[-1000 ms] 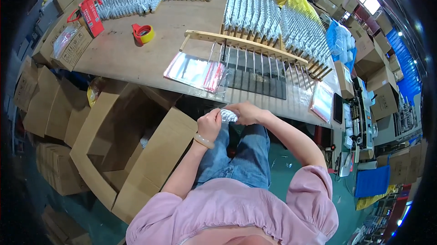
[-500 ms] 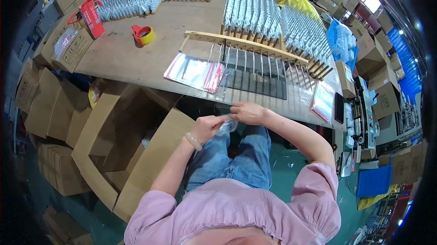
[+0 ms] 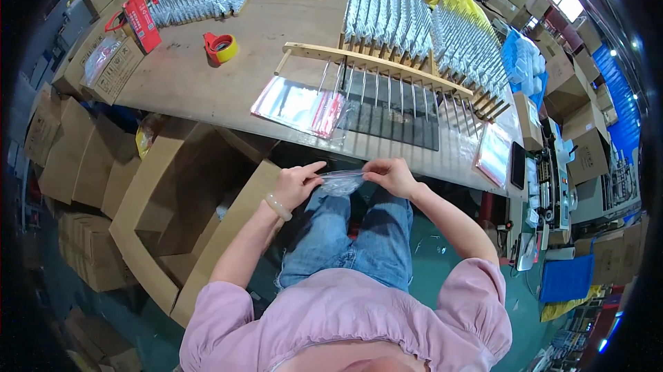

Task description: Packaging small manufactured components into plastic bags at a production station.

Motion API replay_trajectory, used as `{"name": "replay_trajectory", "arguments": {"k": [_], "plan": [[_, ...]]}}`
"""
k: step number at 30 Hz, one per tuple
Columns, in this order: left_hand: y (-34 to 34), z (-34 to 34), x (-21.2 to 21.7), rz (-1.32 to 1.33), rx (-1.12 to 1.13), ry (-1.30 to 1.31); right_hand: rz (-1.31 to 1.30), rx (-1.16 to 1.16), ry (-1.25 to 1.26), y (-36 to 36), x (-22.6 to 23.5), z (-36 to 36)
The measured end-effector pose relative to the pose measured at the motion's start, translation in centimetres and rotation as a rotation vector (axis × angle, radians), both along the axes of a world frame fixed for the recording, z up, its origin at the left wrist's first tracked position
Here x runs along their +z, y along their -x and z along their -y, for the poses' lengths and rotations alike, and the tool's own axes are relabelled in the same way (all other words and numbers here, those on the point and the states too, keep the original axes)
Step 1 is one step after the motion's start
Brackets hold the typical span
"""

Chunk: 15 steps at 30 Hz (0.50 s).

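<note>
A clear plastic zip bag (image 3: 341, 184) is stretched sideways between my hands, above my lap and just off the table's front edge. My left hand (image 3: 295, 185) pinches its left end, with the forefinger pointing out over the top. At the other end, my right hand (image 3: 391, 176) grips the bag's upper corner between thumb and fingers. Something clear bulges in the bag, too small to make out. On the table beyond lies a stack of flat zip bags with red edges (image 3: 297, 107). Beside it a wooden bar with thin metal rods (image 3: 376, 64) stands over a dark mat (image 3: 407, 123).
Racks of upright rods with white bristles (image 3: 390, 16) fill the back of the table (image 3: 186, 89). A tape dispenser (image 3: 220, 48) sits at left. More bags (image 3: 494, 153) and a phone (image 3: 517, 165) lie at right. An open cardboard box (image 3: 200, 261) stands by my left arm.
My hands have moved apart, the left one to the left and the right one to the right. The bag, bunched between them before, is now drawn out wide.
</note>
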<state>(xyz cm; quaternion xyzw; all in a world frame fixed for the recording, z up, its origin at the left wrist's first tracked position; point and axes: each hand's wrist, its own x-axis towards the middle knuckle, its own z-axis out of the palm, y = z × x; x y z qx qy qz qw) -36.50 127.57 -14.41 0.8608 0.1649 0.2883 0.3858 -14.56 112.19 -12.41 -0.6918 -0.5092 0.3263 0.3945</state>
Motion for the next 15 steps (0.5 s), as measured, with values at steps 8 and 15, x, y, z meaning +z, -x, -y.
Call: {"name": "replay_trajectory", "arguments": {"k": [8,15], "plan": [[0.9,-0.8,0.1,-0.015,-0.052,-0.192,0.208,-0.047,-0.153,1.3,-0.4,-0.1],[1.8,3.3,-5.6,0.177,-0.099,0.455,0.186,0.170,-0.036,0.9,-3.0,1.3]]}}
